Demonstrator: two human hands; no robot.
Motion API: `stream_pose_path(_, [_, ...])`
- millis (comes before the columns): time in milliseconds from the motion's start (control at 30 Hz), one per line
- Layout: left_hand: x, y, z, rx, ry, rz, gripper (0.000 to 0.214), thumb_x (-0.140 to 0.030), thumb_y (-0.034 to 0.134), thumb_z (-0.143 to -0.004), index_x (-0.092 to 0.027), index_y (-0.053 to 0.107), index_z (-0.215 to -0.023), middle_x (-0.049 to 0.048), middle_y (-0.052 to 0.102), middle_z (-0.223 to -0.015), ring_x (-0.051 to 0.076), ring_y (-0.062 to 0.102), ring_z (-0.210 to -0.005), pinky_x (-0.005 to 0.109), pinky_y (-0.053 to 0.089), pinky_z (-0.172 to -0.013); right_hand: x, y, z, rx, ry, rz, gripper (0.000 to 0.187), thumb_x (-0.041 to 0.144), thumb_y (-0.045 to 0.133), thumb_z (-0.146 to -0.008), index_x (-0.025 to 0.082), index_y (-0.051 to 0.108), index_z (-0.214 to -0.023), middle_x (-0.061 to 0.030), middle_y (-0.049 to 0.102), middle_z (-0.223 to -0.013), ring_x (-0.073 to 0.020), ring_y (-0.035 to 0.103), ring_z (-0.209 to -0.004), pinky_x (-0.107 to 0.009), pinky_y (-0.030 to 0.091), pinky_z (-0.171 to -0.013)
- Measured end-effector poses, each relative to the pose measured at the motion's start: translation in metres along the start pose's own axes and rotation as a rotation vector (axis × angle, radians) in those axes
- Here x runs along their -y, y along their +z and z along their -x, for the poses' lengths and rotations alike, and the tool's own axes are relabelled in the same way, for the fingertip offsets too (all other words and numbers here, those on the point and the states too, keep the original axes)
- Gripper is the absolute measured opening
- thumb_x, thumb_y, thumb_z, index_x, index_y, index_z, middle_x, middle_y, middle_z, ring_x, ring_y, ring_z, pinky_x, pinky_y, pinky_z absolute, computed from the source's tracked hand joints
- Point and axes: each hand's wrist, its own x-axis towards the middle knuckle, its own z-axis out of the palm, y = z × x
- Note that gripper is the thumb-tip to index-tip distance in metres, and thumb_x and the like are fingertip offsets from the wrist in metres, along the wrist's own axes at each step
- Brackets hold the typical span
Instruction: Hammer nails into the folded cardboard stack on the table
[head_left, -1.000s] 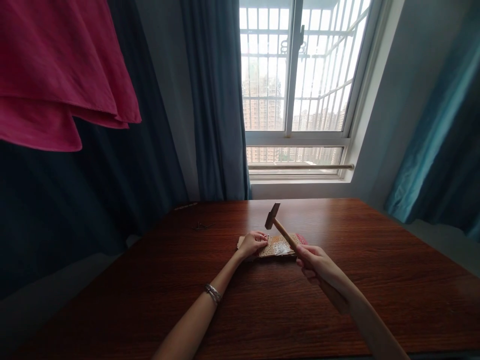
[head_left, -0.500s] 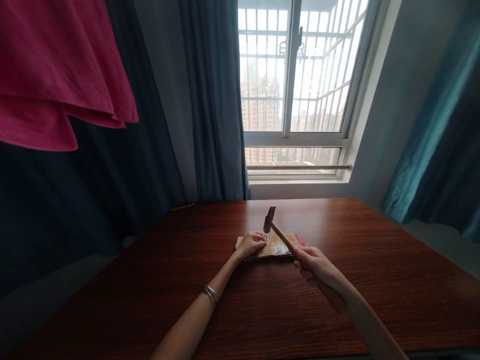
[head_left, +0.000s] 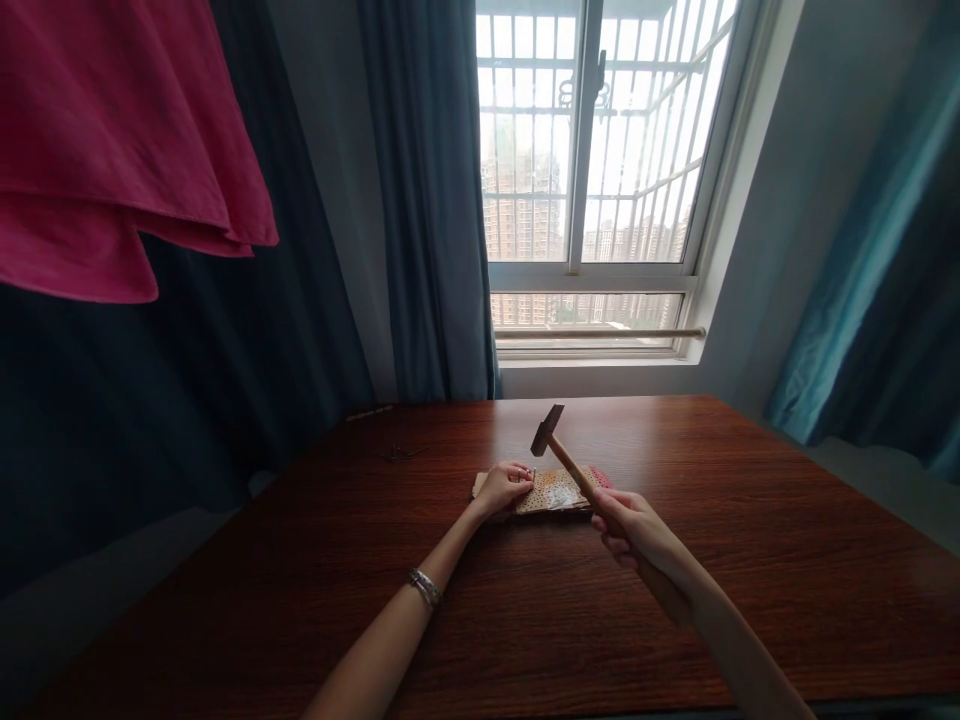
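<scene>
L hand (head_left: 504, 490) pinching nail (head_left: 534, 475), lower pt hidden.

A hammer (head_left: 574, 466) is gripped by its wooden handle in the right hand (head_left: 632, 523), its head held above a dotted board (head_left: 559, 490). A thin nail (head_left: 535, 474) is pinched upright by the left hand (head_left: 506, 488) at the board's left part. A bracelet (head_left: 425, 587) is worn on the left wrist. Small dark pieces (head_left: 401, 454) (too small to be identified) are scattered farther left on the brown table (head_left: 540, 620). Beyond, a barred window (head_left: 581, 268) is flanked by blue curtains (head_left: 431, 200); a pink cloth (head_left: 127, 130) is seen upper left
</scene>
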Motion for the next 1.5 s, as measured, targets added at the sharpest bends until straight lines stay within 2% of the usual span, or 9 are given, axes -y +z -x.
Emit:
stream_pose_path(100, [0.001,0.0,-0.001,0.02,0.012,0.009,0.019,-0.031,0.061,-0.067,-0.015,0.07,-0.072,0.0057,0.066,-0.09,0.017,0.059,-0.085,0.025,0.043,-0.075,0.001,-0.002,-0.002,0.021,0.037,0.051,0.039,0.055,0.055,-0.069,0.018,0.044,-0.074,0.0046,0.046,-0.059,-0.0011,0.032,-0.032,-0.014,0.023,-0.026])
stream_pose_path(267, [0.003,0.001,-0.002,0.015,-0.012,0.02,0.02,-0.032,0.063,-0.066,-0.015,0.071,-0.07,0.0065,0.065,-0.091,0.018,0.058,-0.088,0.025,0.043,-0.077,0.003,-0.002,-0.002,0.018,-0.019,0.037,0.039,0.055,0.055,-0.069,0.018,0.045,-0.077,0.0044,0.047,-0.062,-0.0012,0.033,-0.033,-0.015,0.024,-0.026])
stream_pose_path(433, [0.002,0.001,-0.001,0.03,-0.023,0.031,0.02,-0.033,0.062,-0.066,-0.015,0.071,-0.073,0.0061,0.066,-0.089,0.018,0.058,-0.087,0.025,0.044,-0.076,0.0,-0.001,-0.003,0.001,0.033,0.069,0.04,0.055,0.055,-0.068,0.018,0.045,-0.075,0.0041,0.047,-0.059,-0.0018,0.034,-0.032,-0.015,0.024,-0.026])
stream_pose_path(600, [0.0,0.0,-0.001,0.019,-0.021,0.038,0.02,-0.033,0.062,-0.066,-0.015,0.07,-0.071,0.0067,0.065,-0.093,0.018,0.058,-0.087,0.025,0.044,-0.076,0.002,-0.004,-0.002,0.009,-0.004,0.036,0.039,0.054,0.055,-0.07,0.018,0.046,-0.078,0.0045,0.046,-0.061,-0.0009,0.033,-0.033,-0.014,0.024,-0.026])
stream_pose_path(833, [-0.008,-0.001,0.001,0.013,-0.025,-0.023,0.018,-0.03,0.062,-0.066,-0.016,0.07,-0.072,0.004,0.065,-0.086,0.017,0.058,-0.081,0.024,0.043,-0.073,0.0,-0.002,0.001,0.017,0.069,0.055,0.04,0.055,0.056,-0.068,0.018,0.046,-0.08,0.0047,0.047,-0.06,-0.0013,0.033,-0.033,-0.014,0.022,-0.027])
stream_pose_path(1033, [-0.013,-0.003,0.002,0.013,-0.043,-0.092,0.02,-0.032,0.06,-0.067,-0.016,0.07,-0.076,0.0025,0.065,-0.08,0.016,0.058,-0.076,0.023,0.042,-0.068,0.0,-0.001,0.007,0.033,0.065,0.039,0.039,0.055,0.055,-0.07,0.018,0.046,-0.079,0.0046,0.047,-0.06,-0.0011,0.032,-0.033,-0.014,0.022,-0.027])
stream_pose_path(1167, [-0.009,-0.003,0.001,0.036,-0.014,-0.039,0.027,-0.032,0.063,-0.066,-0.017,0.069,-0.087,0.0035,0.065,-0.089,0.017,0.058,-0.082,0.023,0.042,-0.073,-0.004,-0.002,0.007,0.001,0.044,0.041,0.038,0.055,0.055,-0.07,0.019,0.044,-0.075,0.0047,0.047,-0.061,-0.0009,0.031,-0.033,-0.014,0.022,-0.025])
stream_pose_path(1500, [-0.003,-0.001,-0.002,0.056,-0.048,0.108,0.024,-0.034,0.064,-0.065,-0.014,0.071,-0.077,0.007,0.065,-0.091,0.018,0.058,-0.086,0.027,0.044,-0.077,-0.004,0.002,-0.001,-0.004,0.005,0.08,0.041,0.056,0.054,-0.07,0.017,0.041,-0.067,0.0051,0.044,-0.057,-0.0009,0.031,-0.032,-0.014,0.023,-0.025])
